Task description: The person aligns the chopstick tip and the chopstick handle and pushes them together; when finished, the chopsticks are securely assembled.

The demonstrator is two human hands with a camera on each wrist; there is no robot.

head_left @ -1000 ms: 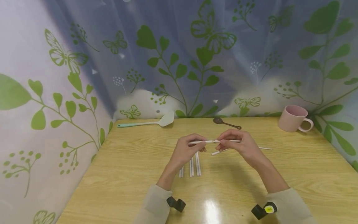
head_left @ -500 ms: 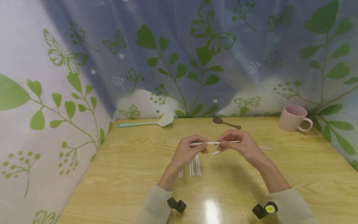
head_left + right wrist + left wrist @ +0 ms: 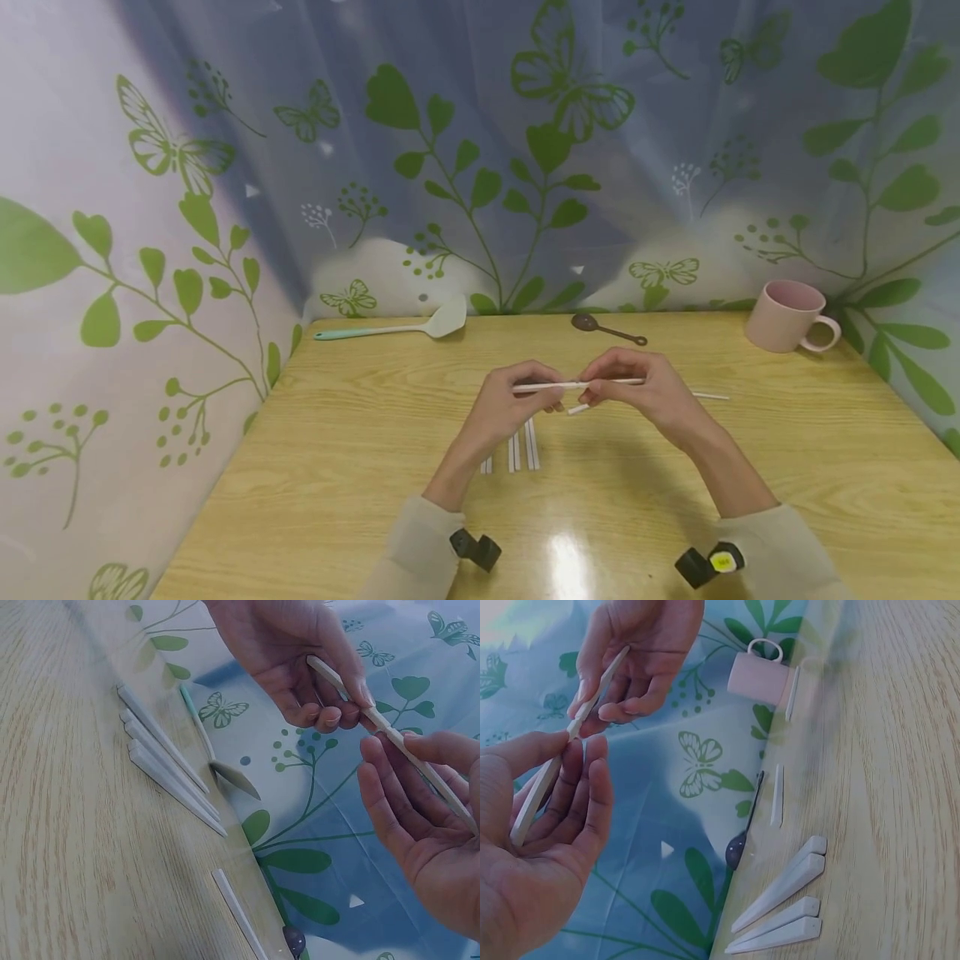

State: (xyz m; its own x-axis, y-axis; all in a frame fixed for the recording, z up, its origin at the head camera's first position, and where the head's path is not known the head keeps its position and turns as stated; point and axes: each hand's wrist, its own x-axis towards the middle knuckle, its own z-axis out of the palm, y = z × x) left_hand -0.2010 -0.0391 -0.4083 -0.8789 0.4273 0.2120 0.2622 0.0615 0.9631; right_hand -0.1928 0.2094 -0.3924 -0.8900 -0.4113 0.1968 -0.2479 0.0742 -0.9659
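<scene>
Both hands are raised over the table's middle, meeting at a slim white chopstick. My left hand pinches it between thumb and fingers on the left. Close beside it, my right hand pinches the stick's right part. In the right wrist view the chopstick runs in a slanting line from one palm to the other. Below the left hand, several white chopsticks lie in pairs, their far ends hidden by the hand. Loose white sticks lie under and behind the right hand.
A spatula with a turquoise handle lies at the table's back left. Behind the hands is a small dark brown spoon. A pink mug stands at the back right. Patterned curtain hangs along the back edge.
The left hand has shifted slightly right along with its end of the chopstick, so the fingertips of both hands are closer together. The right hand has barely moved.
</scene>
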